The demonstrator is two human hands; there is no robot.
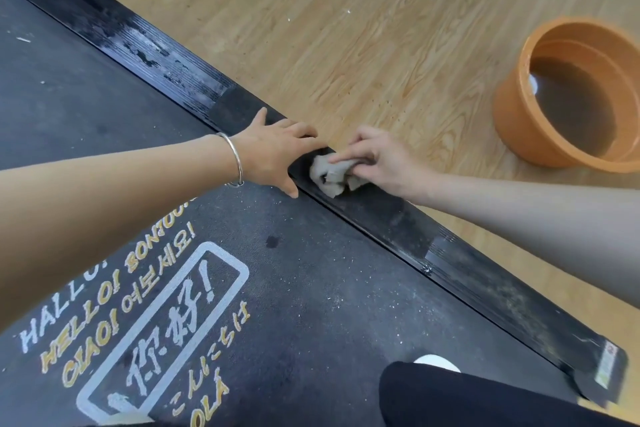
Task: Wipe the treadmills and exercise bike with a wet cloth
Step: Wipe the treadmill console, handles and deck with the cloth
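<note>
Grey, wadded and damp-looking: the cloth, bunched on the black side rail of the treadmill, near mid-length. Pinched and pressed down by the right hand, fingers curled round the wad, forefinger laid across its top. Left hand spread flat and wide just left of the cloth, holding nothing, fingers draped over the rail's far edge, apparently as a brace. Silver bangle on that wrist.

Soft, light, limp; likely to slide easily on smooth plastic and snag a little on the ribbed grip strips. Best gripped as a compact ball, as now.

Narrow rail, dropping to wooden floor on the far right side, meeting the dusty belt on the left. Open run along the rail both ways; orange basin of murky water far right, well apart from the stroke path. Dust thickest on the near stretch.
</note>
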